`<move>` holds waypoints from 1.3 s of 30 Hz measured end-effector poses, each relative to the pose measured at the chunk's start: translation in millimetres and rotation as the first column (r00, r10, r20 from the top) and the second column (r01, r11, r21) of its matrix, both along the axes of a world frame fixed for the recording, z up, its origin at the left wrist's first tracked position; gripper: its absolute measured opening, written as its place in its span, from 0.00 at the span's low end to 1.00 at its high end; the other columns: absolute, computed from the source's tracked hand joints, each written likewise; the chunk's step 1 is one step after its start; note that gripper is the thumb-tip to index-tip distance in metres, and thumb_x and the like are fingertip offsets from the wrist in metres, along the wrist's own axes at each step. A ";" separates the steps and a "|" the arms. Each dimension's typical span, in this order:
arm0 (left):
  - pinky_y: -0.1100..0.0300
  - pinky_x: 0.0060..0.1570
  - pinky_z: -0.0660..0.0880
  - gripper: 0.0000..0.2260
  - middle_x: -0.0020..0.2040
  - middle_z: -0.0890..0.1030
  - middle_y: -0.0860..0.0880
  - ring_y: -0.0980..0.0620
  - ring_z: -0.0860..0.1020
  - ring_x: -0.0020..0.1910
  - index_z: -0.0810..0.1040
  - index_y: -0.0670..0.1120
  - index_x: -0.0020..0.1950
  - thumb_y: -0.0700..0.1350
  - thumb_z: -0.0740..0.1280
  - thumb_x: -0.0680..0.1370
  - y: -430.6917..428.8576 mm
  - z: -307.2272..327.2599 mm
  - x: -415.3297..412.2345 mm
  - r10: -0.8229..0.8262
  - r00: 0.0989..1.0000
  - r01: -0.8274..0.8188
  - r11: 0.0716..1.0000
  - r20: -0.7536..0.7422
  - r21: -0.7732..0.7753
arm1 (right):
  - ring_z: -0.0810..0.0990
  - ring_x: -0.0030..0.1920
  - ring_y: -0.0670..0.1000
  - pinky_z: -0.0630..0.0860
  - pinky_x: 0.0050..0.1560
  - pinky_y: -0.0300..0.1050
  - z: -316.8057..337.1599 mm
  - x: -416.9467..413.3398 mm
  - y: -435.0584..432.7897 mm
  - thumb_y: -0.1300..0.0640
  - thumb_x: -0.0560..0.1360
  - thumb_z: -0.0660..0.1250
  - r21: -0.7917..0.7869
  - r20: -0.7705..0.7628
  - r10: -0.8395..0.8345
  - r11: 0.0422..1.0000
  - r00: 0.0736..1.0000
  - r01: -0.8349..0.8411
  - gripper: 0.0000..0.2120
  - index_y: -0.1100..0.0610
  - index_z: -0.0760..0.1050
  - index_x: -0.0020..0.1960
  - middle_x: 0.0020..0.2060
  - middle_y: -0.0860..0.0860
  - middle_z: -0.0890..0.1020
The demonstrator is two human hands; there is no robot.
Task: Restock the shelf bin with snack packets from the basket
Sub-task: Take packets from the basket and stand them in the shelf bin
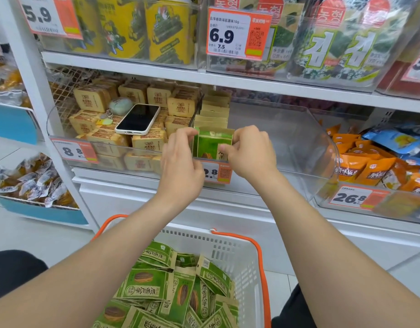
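At mid-shelf, head view: both forearms reach up & fwd from the bottom corners, wrists raised. Left hand (180, 162) has its fingers curled, thumb & fingertips pinching the left edge of a green packet (212, 145). Right hand (251, 152) grips the right edge, thumb on the pkt's front, fingers over its top corner. Pkt stands upright btwn the two hands at the front-left of the clear shelf bin (299, 143), first in a row of packets (213, 110) standing behind it. Below, btwn the arms, a white basket (237, 252) w/ orange handles holds a loose heap of green packs (171, 290). A phone (138, 119) lies on tan packs (93, 98) in the next bin to the left.
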State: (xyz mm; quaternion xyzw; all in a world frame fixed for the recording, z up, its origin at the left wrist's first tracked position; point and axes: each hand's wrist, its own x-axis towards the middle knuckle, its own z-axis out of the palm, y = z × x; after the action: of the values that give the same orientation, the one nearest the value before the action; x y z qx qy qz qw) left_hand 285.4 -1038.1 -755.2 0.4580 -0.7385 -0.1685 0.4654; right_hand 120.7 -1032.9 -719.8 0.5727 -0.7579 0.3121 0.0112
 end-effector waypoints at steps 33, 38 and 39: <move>0.38 0.71 0.67 0.31 0.71 0.76 0.45 0.41 0.74 0.68 0.61 0.43 0.80 0.43 0.69 0.80 -3.1 -2.1 -5.2 0.092 0.982 -0.098 0.995 0.167 0.027 | 0.89 0.42 0.50 0.84 0.52 0.52 24.1 -6.5 -0.2 0.60 0.77 0.54 0.534 0.305 0.179 0.781 0.935 -0.324 0.16 0.57 0.81 0.52 0.44 0.53 0.88; 0.43 0.63 0.73 0.21 0.60 0.82 0.49 0.43 0.79 0.59 0.69 0.47 0.72 0.48 0.68 0.80 -8.3 -1.8 -4.9 0.094 0.985 -0.096 0.995 0.146 0.010 | 0.87 0.47 0.45 0.81 0.58 0.49 30.0 -8.1 -1.6 0.53 0.83 0.57 0.564 0.387 0.196 0.723 0.901 -0.399 0.13 0.51 0.81 0.50 0.42 0.44 0.88; 0.43 0.63 0.73 0.20 0.60 0.82 0.49 0.43 0.79 0.59 0.70 0.47 0.72 0.47 0.67 0.80 -8.9 -1.1 -4.9 0.099 0.986 -0.102 0.995 0.137 0.012 | 0.87 0.49 0.45 0.80 0.59 0.49 29.8 -9.6 -2.7 0.52 0.84 0.58 0.560 0.404 0.194 0.720 0.894 -0.409 0.13 0.51 0.81 0.50 0.43 0.44 0.88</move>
State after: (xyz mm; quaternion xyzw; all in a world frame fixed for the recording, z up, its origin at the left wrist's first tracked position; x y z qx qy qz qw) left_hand 280.5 -1047.0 -756.3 0.5094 -0.7429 -0.1199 0.4174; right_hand 111.0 -1035.6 -690.0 0.6020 -0.7043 0.1244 -0.3552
